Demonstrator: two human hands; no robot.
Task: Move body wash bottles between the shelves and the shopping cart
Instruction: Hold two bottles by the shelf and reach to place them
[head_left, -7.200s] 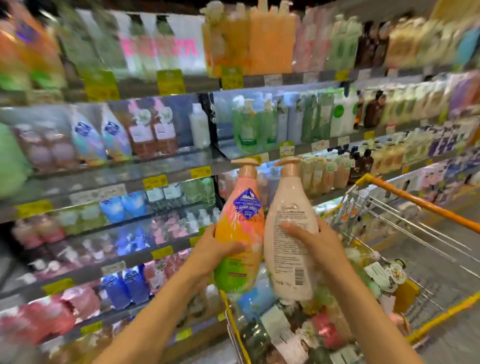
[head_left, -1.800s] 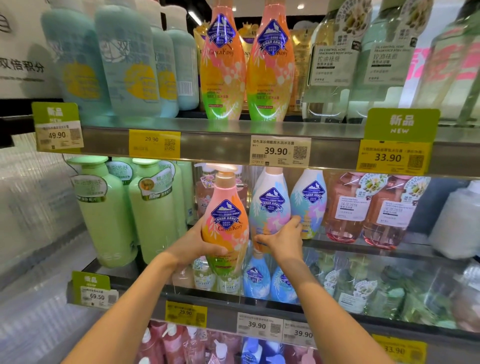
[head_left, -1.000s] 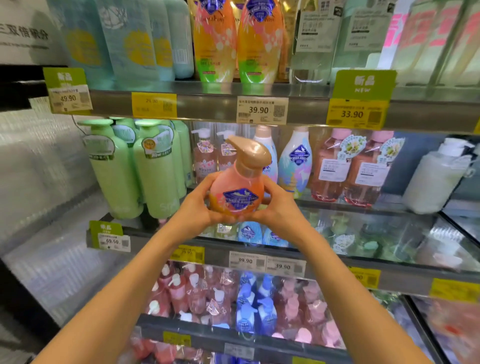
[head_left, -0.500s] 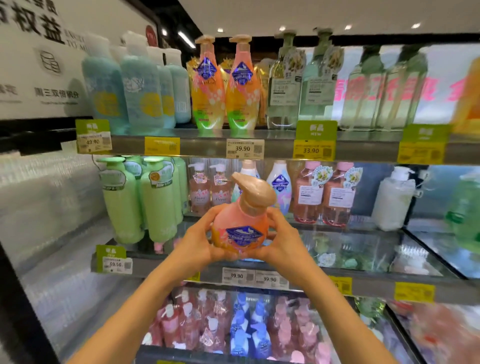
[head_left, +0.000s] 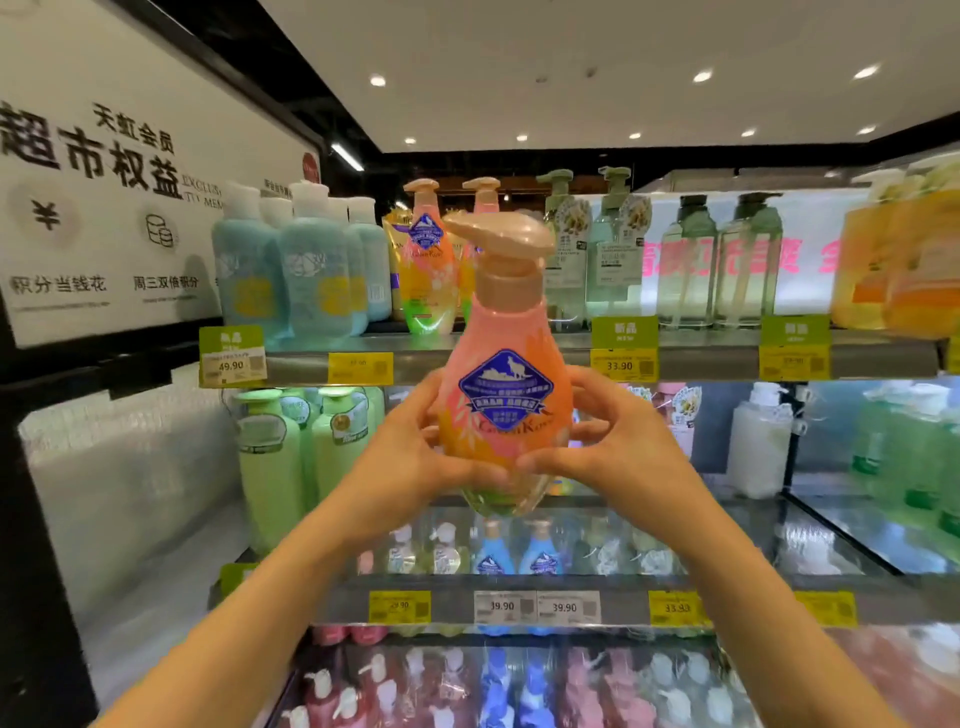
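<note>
Leftmost, a white wall sign (head_left: 119, 208) w/ black Chinese characters runs along the aisle end. Beside it the top shelf (head_left: 467, 358) carries pale blue bottles (head_left: 311, 270), then two orange-pink pump bottles (head_left: 426, 260) w/ blue diamond labels, then clear greenish bottles (head_left: 722, 260), and blurred yellow-orange ones at far right. Price tags along the shelf edge incl. a 49.90 tag (head_left: 231, 364) and a 33.90 tag (head_left: 621, 364). One level down, light green bottles (head_left: 291, 457) stand at left.

Center frame, the left hand (head_left: 410, 452) wraps the left side of the body wash bottle (head_left: 506, 405), thumb across the lower front, fingers curled round the back. Bottle is upright, held in mid-air in front of the shelves, touching no shelf; its peach pump head reaches up to top-shelf level, blue diamond label faces the camera, body fades pink to orange to green at the base. The right hand (head_left: 618, 447) cups the right side, thumb meeting the left thumb low on the front. So both hands are closed on the bottle.

Right of the hands, a white pump bottle (head_left: 761, 441) sits on the middle shelf. Below, small blue bottles (head_left: 514, 556) sit above two 39.90 tags (head_left: 535, 607); the bottom shelf holds red and blue pump bottles, blurred.
</note>
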